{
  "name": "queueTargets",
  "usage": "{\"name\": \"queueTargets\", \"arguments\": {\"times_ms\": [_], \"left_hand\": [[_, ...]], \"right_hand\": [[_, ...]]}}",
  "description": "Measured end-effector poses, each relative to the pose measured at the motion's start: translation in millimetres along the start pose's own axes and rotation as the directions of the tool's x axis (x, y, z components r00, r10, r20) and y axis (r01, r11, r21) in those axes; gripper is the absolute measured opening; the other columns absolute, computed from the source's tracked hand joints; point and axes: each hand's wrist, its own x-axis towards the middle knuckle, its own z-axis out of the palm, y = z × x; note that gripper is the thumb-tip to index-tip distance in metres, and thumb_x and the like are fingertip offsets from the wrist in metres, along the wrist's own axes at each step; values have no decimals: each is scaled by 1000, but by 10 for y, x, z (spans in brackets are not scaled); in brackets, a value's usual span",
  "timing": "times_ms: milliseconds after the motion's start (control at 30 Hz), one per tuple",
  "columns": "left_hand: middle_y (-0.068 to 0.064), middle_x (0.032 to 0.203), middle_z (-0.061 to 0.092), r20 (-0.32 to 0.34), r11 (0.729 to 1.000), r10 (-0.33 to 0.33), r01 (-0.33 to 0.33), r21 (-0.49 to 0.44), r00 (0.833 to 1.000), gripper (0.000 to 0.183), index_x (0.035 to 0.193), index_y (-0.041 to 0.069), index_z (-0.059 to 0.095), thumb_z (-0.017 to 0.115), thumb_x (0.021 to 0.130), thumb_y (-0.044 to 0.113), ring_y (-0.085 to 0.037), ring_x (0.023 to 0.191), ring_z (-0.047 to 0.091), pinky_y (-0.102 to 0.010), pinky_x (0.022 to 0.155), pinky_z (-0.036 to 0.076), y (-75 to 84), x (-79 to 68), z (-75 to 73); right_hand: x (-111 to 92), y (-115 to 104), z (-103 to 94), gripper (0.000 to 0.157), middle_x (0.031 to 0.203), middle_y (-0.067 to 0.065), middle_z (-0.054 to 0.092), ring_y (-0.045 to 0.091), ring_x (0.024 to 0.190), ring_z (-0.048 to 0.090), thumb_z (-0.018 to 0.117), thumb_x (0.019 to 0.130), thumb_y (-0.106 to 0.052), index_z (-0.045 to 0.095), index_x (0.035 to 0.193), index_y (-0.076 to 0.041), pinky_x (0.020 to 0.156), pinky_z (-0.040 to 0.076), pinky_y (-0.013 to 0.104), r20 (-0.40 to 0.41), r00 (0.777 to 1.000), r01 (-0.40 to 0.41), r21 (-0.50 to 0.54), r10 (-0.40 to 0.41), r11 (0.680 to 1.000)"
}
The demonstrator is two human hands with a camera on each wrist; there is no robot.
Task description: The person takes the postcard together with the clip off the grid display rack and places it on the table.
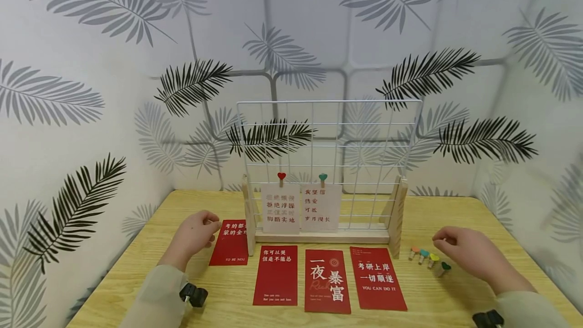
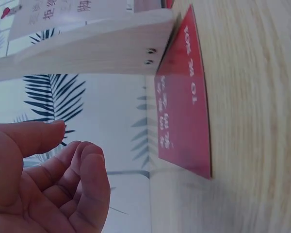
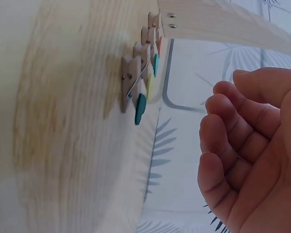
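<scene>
My left hand (image 1: 196, 234), its fingers loosely curled round nothing, hovers beside the leftmost red card (image 1: 229, 252). That card lies partly behind the wooden foot of a white wire grid rack (image 1: 371, 166). My right hand (image 1: 469, 249) is likewise loosely curled and holds nothing, just right of a row of small wooden clothespins with coloured tops, the nearest being a dark green one (image 3: 132, 87). On the rack hang two white cards with writing: the left card (image 1: 281, 221) under a red heart clothespin (image 1: 281, 177), the right card (image 1: 320, 211) under a teal heart clothespin (image 1: 323, 178).
In front of the rack lie three more red cards with white writing: a left one (image 1: 275, 280), a middle one (image 1: 319, 297) and a right one (image 1: 380, 282). The wooden table (image 1: 237, 313) ends at a wall (image 1: 319, 24) with a leaf pattern.
</scene>
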Motion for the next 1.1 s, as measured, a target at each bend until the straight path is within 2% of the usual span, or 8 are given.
{"name": "queueTargets", "arguments": {"times_ms": [200, 333, 567, 867, 1100], "left_hand": [[-15, 108, 66, -17, 999, 41, -41, -3, 999, 34, 125, 3, 61, 61, 101, 26, -21, 81, 63, -35, 70, 57, 129, -55, 9], [-14, 103, 65, -29, 998, 68, -68, -5, 997, 32, 123, 4, 62, 60, 101, 26, -25, 84, 64, -36, 72, 58, 208, -91, 20], [-10, 92, 62, -27, 996, 79, -80, -30, 996, 29, 122, 5, 62, 61, 100, 23, -22, 78, 59, -34, 71, 56, 263, -111, 59], [-10, 100, 64, -24, 988, 123, -124, -87, 992, 29, 124, 7, 61, 62, 100, 23, -22, 84, 61, -37, 77, 57, 332, -201, 109], [-6, 100, 64, -25, 980, 169, -171, -100, 985, 29, 124, 8, 62, 63, 100, 23, -21, 86, 62, -37, 77, 57, 402, -256, 134]], "right_hand": [[-7, -137, -17, 30, 105, 4, 72, 24, 92, 66, 62, 101, -37, 72, 113, -11, 75, 53, 49, -31, 999, 26, -3, -26, 1000], [12, -193, -25, 30, 102, 1, 71, 19, 87, 64, 62, 101, -37, 72, 113, -11, 72, 53, 46, -37, 999, 35, -2, -35, 999], [57, -252, 17, 30, 100, 0, 70, 17, 84, 62, 63, 100, -38, 72, 113, -12, 72, 53, 45, -40, 999, 32, -2, -32, 999], [86, -385, 68, 31, 95, -3, 69, 14, 80, 59, 63, 100, -38, 71, 115, -13, 69, 50, 41, -52, 998, 48, 18, -47, 999], [99, -513, 87, 26, 97, -4, 69, 14, 82, 60, 64, 100, -36, 72, 113, -16, 72, 52, 43, -69, 996, 64, 25, -62, 998]]}}
